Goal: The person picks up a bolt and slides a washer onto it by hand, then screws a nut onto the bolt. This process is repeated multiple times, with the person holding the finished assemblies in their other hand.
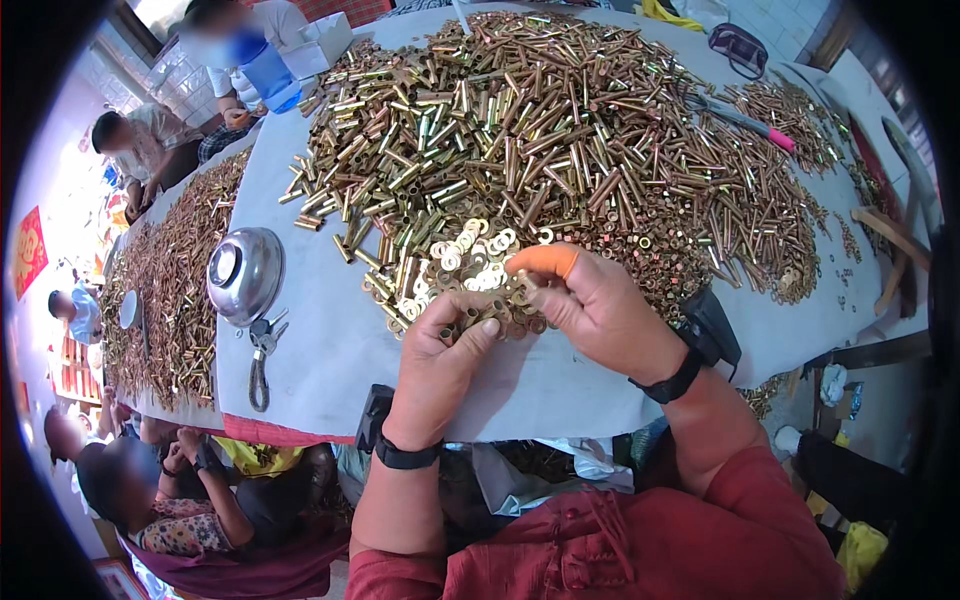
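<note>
My left hand [447, 345] is closed round a few short brass tubes [470, 318], their open ends showing between thumb and fingers. Just to its right, my right hand [615, 312] pinches a small brass-coloured piece [529, 284] between thumb and index finger; its exact kind is too small to make out. An orange finger cover [548, 261] sits on that index finger. Bright flat washers [470, 250] lie heaped right beyond both hands. Small copper-coloured nuts or rings [640, 245] are spread past my right hand. Behind them rises a big heap of brass tubes [520, 120].
On the table [310, 360], a metal bowl [245, 275] and keys with a braided strap [262, 360] lie to the left. A pink-ended tool [780, 138] and a dark pouch [738, 50] are at the far right. Several people sit round another tube-covered table [170, 290].
</note>
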Tool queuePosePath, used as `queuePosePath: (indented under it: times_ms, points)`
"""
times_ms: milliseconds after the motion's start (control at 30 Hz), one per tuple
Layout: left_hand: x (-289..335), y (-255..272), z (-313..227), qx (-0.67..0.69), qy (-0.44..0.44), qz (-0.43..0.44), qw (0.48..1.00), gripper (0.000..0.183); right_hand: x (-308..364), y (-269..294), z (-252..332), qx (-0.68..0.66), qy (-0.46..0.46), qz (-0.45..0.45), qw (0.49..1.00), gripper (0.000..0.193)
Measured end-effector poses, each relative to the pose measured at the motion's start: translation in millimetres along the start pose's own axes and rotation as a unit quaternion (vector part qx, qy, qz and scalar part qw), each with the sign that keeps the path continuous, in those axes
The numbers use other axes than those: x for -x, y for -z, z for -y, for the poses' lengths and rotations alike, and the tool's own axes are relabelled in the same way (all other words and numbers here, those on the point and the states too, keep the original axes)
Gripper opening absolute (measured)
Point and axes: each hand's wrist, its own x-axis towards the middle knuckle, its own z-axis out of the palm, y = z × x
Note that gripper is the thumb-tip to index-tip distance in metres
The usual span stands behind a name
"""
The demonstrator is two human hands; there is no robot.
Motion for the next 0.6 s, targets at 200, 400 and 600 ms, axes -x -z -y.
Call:
queuePosePath:
  times_ms: [200,400,600]
  points:
    - [1,0,-11,-0.024,-0.023,-0.03,0.999,0.015,10,-1,6,0.084,0.012,0.048,0.995,0.023]
    - [1,4,-13,0.324,0.083,-0.056,0.941,0.016,17,-11,5,0.097,0.004,0.071,0.993,0.022]
    - [2,4,-3,0.277,0.081,-0.046,0.956,0.019,19,-23,7,0.093,0.013,0.042,0.995,0.023]
